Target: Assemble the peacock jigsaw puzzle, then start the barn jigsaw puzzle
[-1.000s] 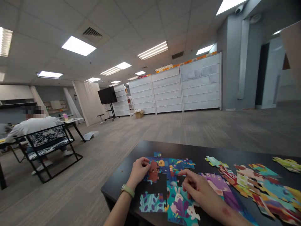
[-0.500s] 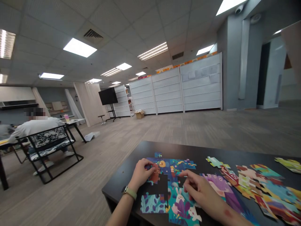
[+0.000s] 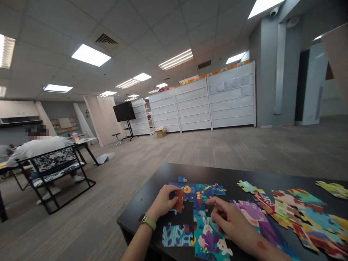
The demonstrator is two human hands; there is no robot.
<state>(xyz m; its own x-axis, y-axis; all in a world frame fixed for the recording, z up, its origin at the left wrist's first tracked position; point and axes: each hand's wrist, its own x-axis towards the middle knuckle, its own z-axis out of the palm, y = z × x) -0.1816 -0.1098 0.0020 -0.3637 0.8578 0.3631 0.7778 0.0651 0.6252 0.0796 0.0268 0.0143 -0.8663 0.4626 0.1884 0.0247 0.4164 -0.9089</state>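
My left hand (image 3: 165, 200) rests at the left side of a partly joined jigsaw puzzle (image 3: 190, 188) on the black table. Its thumb and fingers close around the edge of an orange-brown puzzle piece (image 3: 179, 204), which lies against the blue pieces. My right hand (image 3: 230, 218) hovers over the puzzle's right side, index finger stretched toward the middle pieces and the other fingers loosely curled. I see nothing held in it. Below it is a joined section with white rabbits (image 3: 210, 239). A teal leaf-patterned section (image 3: 176, 235) lies below my left hand.
Loose and overlapping puzzle pieces (image 3: 312, 214) spread over the table's right side, with a purple section (image 3: 251, 214) beside my right forearm. A small blue piece (image 3: 182, 179) lies above the puzzle. At far left, a person in white (image 3: 46, 146) sits on a black-framed chair (image 3: 56, 159).
My left thumb has shifted slightly down, away from the index finger, showing more of the orange-brown piece. My right hand stays nearly still. The view has shifted a little.
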